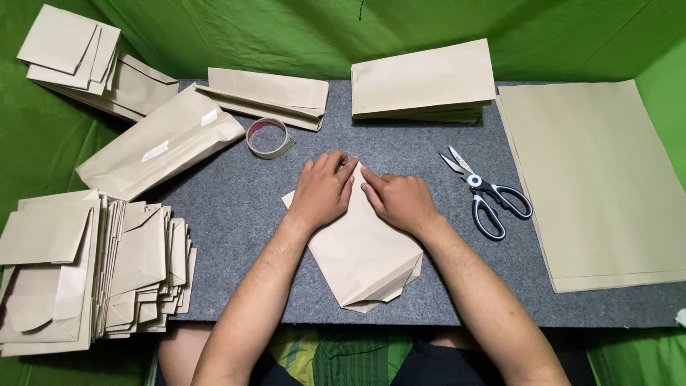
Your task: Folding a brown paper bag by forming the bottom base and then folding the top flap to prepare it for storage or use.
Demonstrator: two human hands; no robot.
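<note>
left hand [323, 189] flat, open, pressing the folded brown paper bag [363, 251] | right hand [401, 201] likewise flat on it, grasping nothing | bag lies mid grey surface [236, 207], tilted, scissors [486, 193] right, tape roll [269, 138] upper left | advice: press evenly, run fingertips along the crease, keep edges aligned

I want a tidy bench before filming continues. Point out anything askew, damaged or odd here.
Nothing looks damaged or spilled. The paper bag under the left hand and right hand lies slanted on the grey mat. The finished bags at left are fanned unevenly. The scissors lie open.
</note>
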